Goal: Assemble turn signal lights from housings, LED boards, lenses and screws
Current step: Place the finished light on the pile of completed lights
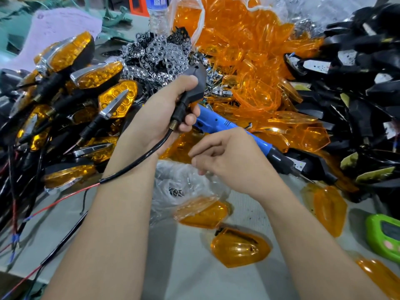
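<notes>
1. The black housing (pixel 195 83) is up in the air in the middle; the left hand (pixel 160 113) grips it by its stem, with the fingers wrapped tight around it; a black cable (pixel 138 161) hangs from the stem and runs down across the left wrist.
2. The right hand (pixel 227 156) is just below and right of the housing; its fingers are curled in, but I cannot tell if they pinch anything.
3. A blue screwdriver (pixel 227 124) lies right behind the housing, partly hidden by both hands.
4. A clear bag of screws (pixel 173 187) lies below the housing, under the right hand.
5. Shiny silver reflectors (pixel 155 53) are heaped just above the housing; a big pile of orange lenses (pixel 249 50) is above and right of it.
6. Finished lights (pixel 86 94) with orange fronts are piled to the left of the housing; more black housings (pixel 357 83) are piled far to the right.
7. One loose lens (pixel 240 247) lies on the table (pixel 184 267), well below the housing; a green gadget (pixel 383 234) sits far down to the right.
</notes>
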Demonstrator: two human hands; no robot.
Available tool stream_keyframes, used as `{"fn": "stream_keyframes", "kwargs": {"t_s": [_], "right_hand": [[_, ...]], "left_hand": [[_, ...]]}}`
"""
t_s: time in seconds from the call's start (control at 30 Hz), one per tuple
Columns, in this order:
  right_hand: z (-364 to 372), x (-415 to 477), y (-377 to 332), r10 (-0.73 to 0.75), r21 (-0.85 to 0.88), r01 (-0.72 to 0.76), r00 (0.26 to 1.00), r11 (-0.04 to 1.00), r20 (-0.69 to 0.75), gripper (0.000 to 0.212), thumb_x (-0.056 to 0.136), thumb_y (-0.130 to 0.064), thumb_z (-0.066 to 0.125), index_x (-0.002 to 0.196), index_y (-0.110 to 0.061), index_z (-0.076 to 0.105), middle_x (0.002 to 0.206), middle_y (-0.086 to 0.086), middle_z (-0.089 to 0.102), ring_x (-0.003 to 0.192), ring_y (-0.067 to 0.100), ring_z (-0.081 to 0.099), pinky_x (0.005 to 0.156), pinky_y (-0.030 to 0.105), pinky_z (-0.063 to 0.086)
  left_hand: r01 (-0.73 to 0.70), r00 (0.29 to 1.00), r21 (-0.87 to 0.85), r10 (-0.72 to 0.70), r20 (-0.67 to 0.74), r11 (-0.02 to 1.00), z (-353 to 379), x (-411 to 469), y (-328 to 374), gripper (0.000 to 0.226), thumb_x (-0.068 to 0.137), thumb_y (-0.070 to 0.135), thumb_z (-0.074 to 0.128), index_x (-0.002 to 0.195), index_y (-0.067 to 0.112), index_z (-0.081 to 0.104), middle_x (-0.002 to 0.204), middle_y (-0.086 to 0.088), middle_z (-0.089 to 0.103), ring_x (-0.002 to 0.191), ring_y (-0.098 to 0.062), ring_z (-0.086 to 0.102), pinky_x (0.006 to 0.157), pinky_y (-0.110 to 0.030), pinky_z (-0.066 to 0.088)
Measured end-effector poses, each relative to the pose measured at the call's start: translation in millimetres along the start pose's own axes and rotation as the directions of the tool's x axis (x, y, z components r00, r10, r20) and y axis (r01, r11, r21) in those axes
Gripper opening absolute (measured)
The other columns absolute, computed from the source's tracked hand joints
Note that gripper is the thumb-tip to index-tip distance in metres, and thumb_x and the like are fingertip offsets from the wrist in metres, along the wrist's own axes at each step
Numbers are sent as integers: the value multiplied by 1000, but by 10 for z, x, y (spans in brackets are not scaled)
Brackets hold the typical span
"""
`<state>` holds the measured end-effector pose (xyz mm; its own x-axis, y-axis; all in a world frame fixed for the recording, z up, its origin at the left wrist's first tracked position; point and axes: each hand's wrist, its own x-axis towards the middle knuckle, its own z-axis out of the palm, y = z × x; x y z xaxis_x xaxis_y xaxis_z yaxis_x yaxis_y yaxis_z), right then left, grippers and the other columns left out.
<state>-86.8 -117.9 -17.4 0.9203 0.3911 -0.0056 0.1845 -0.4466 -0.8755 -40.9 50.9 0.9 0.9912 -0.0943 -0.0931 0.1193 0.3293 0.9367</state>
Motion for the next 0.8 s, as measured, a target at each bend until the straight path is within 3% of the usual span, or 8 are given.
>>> {"fn": "stream_keyframes", "kwargs": {"t_s": [0.1, 0.2, 0.23, 0.3, 0.43, 0.53, 0.67, 0.8], "right_hand": [[-77, 24, 38, 25, 96, -2, 971, 995, -237, 14, 77, -9, 88, 74, -20, 81, 62, 2, 73, 56, 23, 70, 60, 36, 61], [-203, 40, 70, 57, 212, 32, 915, 977, -400, 17, 77, -8, 87, 74, -23, 81, 63, 0, 74, 56, 14, 71, 60, 25, 56], [-250, 43, 78, 73, 243, 38, 899, 969, -432, 17, 79, -7, 85, 75, -23, 81, 63, -1, 75, 57, 12, 71, 59, 21, 55], [-324, 49, 93, 105, 306, 50, 877, 951, -469, 20, 85, -4, 79, 79, -23, 81, 68, 0, 77, 61, 11, 74, 60, 18, 55], [-416, 69, 142, 147, 400, 79, 852, 913, -503, 28, 93, 4, 67, 81, -18, 80, 74, 2, 79, 72, 16, 78, 61, 20, 58], [-465, 71, 183, 151, 364, 55, 846, 930, -511, 24, 91, -1, 72, 82, -21, 81, 73, 0, 78, 69, 14, 77, 60, 18, 56], [-479, 74, 212, 130, 333, 53, 855, 941, -502, 17, 87, -6, 80, 80, -22, 81, 68, 1, 76, 62, 11, 73, 58, 16, 52], [-477, 86, 200, 110, 343, 80, 859, 936, -500, 16, 85, -3, 80, 79, -17, 80, 66, 2, 75, 56, 11, 69, 55, 14, 50]], "left_hand": [[-28, 998, 159, 37, -56, 987, 27, 28, -43, 24, 95, 32, 67, 82, 12, 65, 61, -6, 62, 42, -12, 51, 35, -18, 35], [-76, 991, 397, 113, -70, 915, 67, 41, -111, 14, 81, 30, 78, 72, 20, 76, 56, -6, 63, 38, -15, 52, 35, -20, 36], [-89, 988, 475, 139, -71, 875, 84, 40, -131, 7, 76, 31, 80, 75, 24, 79, 54, -5, 62, 38, -17, 52, 36, -21, 36], [-119, 982, 571, 181, -53, 812, 120, 34, -154, 18, 68, 35, 79, 85, 29, 81, 52, -4, 61, 38, -19, 51, 38, -21, 35], [-135, 991, 588, 119, 66, 798, 161, 23, -189, 23, 65, 37, 78, 87, 31, 81, 52, -2, 59, 38, -19, 49, 38, -21, 34], [-146, 989, 642, 104, 103, 752, 129, -9, -219, 27, 68, 37, 79, 95, 37, 81, 54, -4, 61, 40, -18, 51, 40, -22, 36], [-141, 989, 625, 83, 121, 768, 162, -25, -239, 29, 69, 39, 79, 98, 38, 81, 56, -3, 60, 41, -19, 51, 40, -23, 38], [-97, 995, 588, 55, 88, 803, 181, -10, -257, 22, 72, 36, 80, 94, 28, 81, 58, -5, 62, 42, -19, 52, 37, -25, 37]]}}
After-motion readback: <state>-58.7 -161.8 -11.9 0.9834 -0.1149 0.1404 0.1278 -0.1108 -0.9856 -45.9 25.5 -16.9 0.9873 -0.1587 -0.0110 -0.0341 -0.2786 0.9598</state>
